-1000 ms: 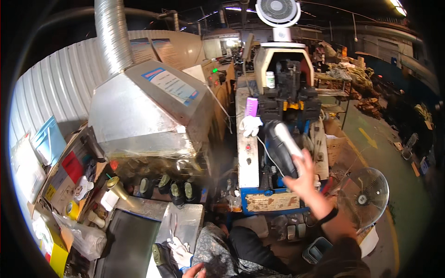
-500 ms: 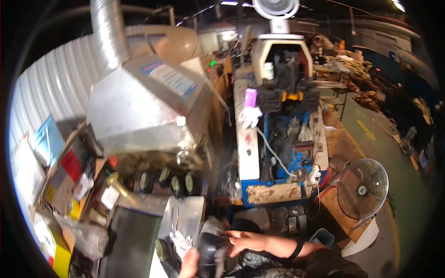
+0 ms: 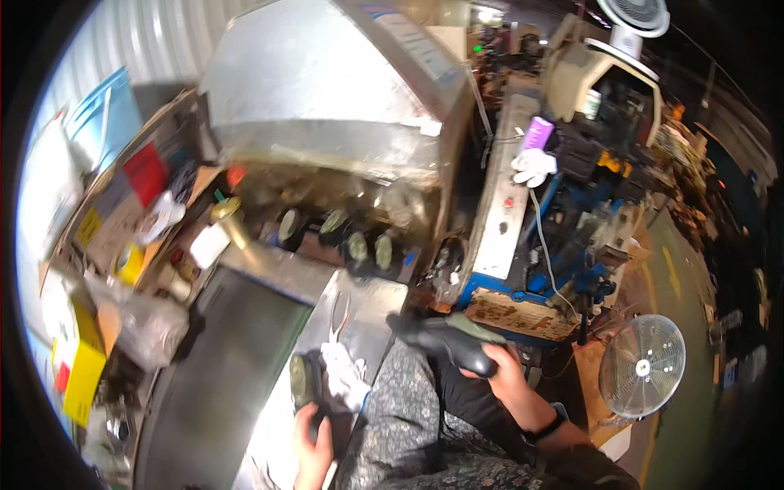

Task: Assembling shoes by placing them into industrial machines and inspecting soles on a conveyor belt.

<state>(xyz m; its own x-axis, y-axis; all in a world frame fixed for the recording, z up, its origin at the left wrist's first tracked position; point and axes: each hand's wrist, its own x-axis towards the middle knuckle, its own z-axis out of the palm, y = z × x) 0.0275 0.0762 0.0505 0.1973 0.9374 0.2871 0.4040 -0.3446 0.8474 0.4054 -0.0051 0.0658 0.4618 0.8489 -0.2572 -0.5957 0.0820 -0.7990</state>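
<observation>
My right hand (image 3: 506, 374) grips one end of a black shoe (image 3: 449, 343) with an olive sole. This shoe is held out sideways above my lap, its sole turned upward. Lower left, my left hand (image 3: 312, 445) closes its fingers and thumb on the near end of a second black shoe (image 3: 301, 381), which lies olive sole up on a pale metal work surface (image 3: 376, 300). Beside that shoe are a crumpled white glove or cloth (image 3: 343, 374) and a slim metal pincer-like tool (image 3: 339, 317).
Several olive-soled shoes (image 3: 358, 247) stand under a metal hood (image 3: 327, 90). A dark conveyor belt (image 3: 220, 367) runs on the left, beside cluttered boxes (image 3: 80, 359). A blue-framed machine (image 3: 523, 314) and a round fan (image 3: 643, 365) are on the right.
My hands have parted from around one dark shoe. The right has moved rightward and up with a shoe; the left has gone to the shoe on the work surface. The view has turned left and downward.
</observation>
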